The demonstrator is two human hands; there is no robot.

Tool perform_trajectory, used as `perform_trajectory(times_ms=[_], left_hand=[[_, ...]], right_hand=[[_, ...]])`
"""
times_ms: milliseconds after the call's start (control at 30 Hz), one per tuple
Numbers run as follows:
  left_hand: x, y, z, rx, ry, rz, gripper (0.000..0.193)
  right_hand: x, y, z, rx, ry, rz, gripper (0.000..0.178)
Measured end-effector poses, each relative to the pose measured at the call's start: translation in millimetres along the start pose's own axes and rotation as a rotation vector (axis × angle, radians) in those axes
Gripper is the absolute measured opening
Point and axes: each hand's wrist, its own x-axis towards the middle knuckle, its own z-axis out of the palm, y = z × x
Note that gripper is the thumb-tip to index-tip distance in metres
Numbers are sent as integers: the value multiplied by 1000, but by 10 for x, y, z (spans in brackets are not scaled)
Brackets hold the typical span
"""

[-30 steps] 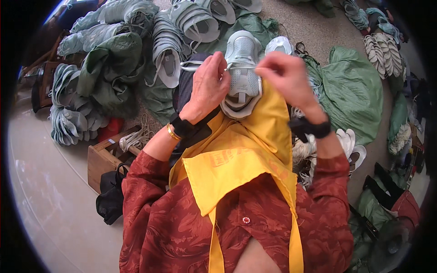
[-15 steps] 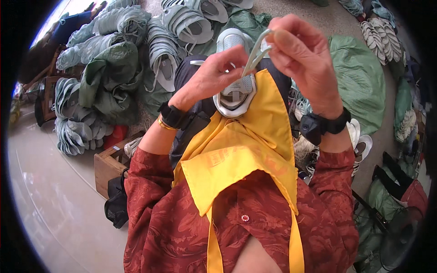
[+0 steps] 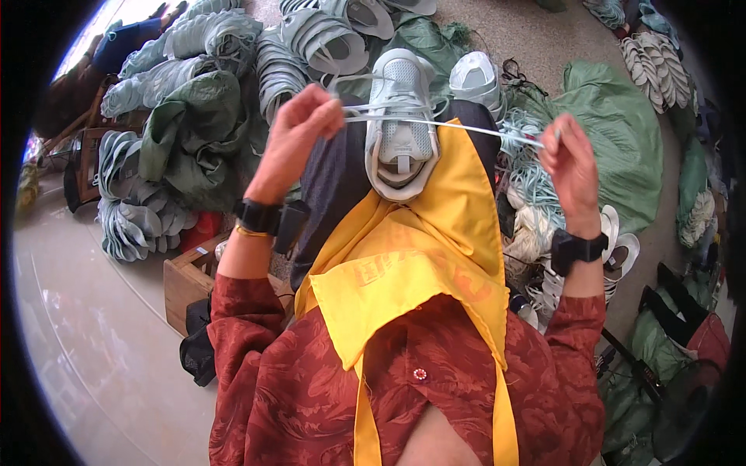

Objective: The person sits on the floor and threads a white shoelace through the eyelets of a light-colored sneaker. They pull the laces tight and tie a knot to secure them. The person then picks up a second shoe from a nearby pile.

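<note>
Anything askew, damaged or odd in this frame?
Nothing looks damaged. The pale grey-green sneaker sits straight on the yellow apron, its lace pulled taut between left hand and right hand. Shoe parts lie in loose heaps around, some on a green sack.

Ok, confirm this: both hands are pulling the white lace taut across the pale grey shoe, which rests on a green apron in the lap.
Wrong in one respect: the apron under the pale grey shoe is yellow, not green, as the head view shows. The rest holds: the left hand and right hand each pinch an end of the white lace, stretched tight across the shoe in the lap.
</note>
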Motion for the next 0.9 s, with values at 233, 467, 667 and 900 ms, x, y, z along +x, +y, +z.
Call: perform_trajectory(times_ms=[233,467,667,900], left_hand=[[-481,292,-1443,38,408,-176,24],[-343,218,-921,971,481,-159,29],[31,-65,217,595,79,206,13],[195,-169,366,582,64,-75,19]], right_hand=[[-771,72,-2239,484,233,-71,11],[-473,383,-1110,-443,497,18,18],[136,644,188,-611,117,-40,14],[346,640,749,-1031,-163,-217,12]])
